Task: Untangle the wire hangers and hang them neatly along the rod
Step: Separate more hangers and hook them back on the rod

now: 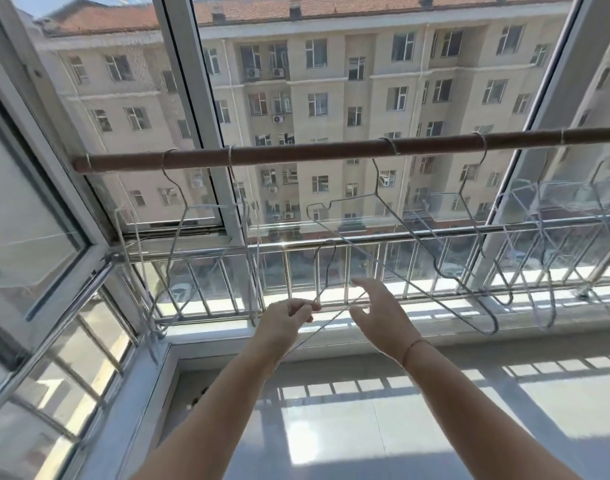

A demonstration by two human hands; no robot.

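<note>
A brown rod (296, 152) runs across the window at head height. Several thin wire hangers hang from it: two at the left (179, 233), one in the middle (376, 199) and more at the right (538, 209). My left hand (289, 320) is pinched shut on the neck of a loose wire hanger (326, 268) below the rod, its hook pointing up in front of the railing. My right hand (376, 317) is beside it, fingers spread, holding nothing, close to a crossing wire of the middle hanger.
A window sash (37, 237) swings inward at the left. A steel railing (417, 268) lines the glass behind the hangers. A white sill (435, 327) and a sunlit tiled floor lie below. An apartment block stands outside.
</note>
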